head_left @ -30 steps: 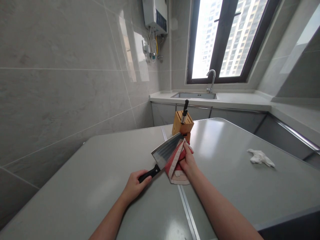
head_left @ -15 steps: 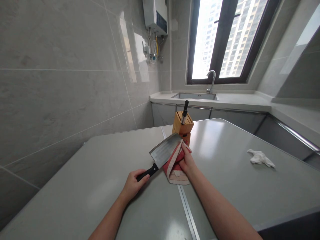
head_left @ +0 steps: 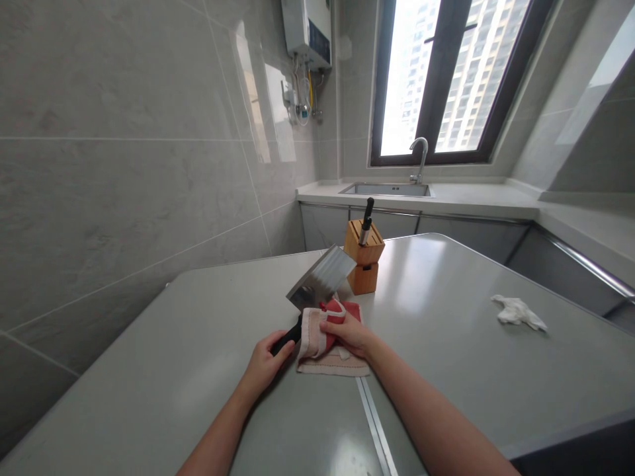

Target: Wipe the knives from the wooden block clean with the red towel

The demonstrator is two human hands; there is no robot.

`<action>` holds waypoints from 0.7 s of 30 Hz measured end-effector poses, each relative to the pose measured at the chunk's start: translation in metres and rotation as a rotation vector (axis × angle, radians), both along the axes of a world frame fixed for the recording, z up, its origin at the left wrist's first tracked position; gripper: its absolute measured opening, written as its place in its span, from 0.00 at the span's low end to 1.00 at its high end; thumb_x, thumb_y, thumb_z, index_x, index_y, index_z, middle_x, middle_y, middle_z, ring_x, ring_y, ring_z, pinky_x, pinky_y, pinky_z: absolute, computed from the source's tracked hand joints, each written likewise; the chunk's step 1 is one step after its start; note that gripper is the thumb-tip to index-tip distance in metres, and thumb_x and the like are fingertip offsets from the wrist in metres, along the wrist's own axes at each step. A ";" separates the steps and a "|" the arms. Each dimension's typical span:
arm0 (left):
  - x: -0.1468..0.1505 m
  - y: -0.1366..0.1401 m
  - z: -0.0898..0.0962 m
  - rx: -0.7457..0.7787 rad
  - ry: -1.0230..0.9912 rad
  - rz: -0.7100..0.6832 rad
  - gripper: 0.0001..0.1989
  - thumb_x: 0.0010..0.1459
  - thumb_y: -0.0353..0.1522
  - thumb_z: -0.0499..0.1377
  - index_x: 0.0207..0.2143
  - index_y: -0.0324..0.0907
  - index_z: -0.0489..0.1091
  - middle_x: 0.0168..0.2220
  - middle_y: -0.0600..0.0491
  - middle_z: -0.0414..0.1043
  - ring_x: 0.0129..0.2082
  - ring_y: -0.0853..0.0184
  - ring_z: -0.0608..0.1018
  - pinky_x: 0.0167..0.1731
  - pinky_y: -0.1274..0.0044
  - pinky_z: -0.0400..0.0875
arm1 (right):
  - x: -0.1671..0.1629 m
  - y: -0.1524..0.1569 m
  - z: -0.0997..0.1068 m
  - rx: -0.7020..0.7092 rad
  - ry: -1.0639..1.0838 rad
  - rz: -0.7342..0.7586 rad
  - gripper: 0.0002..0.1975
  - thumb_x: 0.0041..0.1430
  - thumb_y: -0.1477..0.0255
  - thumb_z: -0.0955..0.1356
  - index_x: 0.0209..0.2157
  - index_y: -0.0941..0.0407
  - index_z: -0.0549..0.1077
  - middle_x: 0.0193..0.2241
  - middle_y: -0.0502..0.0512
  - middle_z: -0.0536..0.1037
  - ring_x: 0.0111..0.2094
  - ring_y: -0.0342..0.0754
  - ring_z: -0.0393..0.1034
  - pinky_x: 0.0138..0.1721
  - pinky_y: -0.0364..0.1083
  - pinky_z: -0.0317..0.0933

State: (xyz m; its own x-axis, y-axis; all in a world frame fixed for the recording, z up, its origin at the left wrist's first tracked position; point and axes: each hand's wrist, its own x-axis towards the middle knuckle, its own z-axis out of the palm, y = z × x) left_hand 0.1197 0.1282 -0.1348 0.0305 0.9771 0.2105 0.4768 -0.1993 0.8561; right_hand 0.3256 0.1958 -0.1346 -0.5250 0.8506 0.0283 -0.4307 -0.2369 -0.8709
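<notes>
My left hand (head_left: 269, 360) is closed round the black handle of a cleaver (head_left: 322, 276). The broad steel blade is tilted and points away to the upper right, above the table. A red and pale pink cloth (head_left: 330, 360) is bunched in my right hand (head_left: 350, 332), the thumb lying on top. The cloth covers the lower edge of the blade near the handle and part of the handle itself. Just beyond the blade stands a wooden knife block (head_left: 364, 264) with black-handled knives (head_left: 367, 221) in it.
A crumpled white cloth or tissue (head_left: 518, 313) lies on the right of the grey table (head_left: 173, 370). A metal strip (head_left: 372, 416) runs across the tabletop. Behind are a counter with a sink (head_left: 387, 190) and a faucet (head_left: 421, 158), below a window.
My right hand has drawn the cloth down the blade from near its tip towards the handle. The blade has turned a little and shows more of its face. My left hand stays in place.
</notes>
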 end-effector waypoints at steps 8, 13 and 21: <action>0.006 -0.003 0.007 0.025 0.056 -0.101 0.16 0.54 0.40 0.55 0.38 0.39 0.71 0.36 0.49 0.75 0.38 0.62 0.74 0.40 0.75 0.67 | -0.012 -0.010 -0.001 0.070 -0.063 -0.060 0.26 0.34 0.69 0.76 0.39 0.57 0.72 0.36 0.54 0.78 0.39 0.50 0.72 0.48 0.52 0.61; 0.010 -0.004 0.010 0.049 0.076 -0.181 0.14 0.54 0.36 0.54 0.40 0.38 0.70 0.38 0.49 0.74 0.36 0.63 0.74 0.41 0.75 0.67 | -0.015 -0.014 0.002 0.110 -0.064 -0.060 0.22 0.37 0.68 0.75 0.37 0.58 0.73 0.37 0.55 0.78 0.40 0.50 0.71 0.48 0.52 0.61; 0.014 -0.005 0.012 0.040 0.098 -0.196 0.11 0.53 0.35 0.55 0.36 0.38 0.70 0.33 0.50 0.74 0.35 0.63 0.74 0.38 0.75 0.68 | -0.016 -0.014 0.004 0.065 -0.032 -0.065 0.17 0.39 0.69 0.74 0.35 0.59 0.74 0.36 0.56 0.78 0.37 0.48 0.72 0.45 0.49 0.63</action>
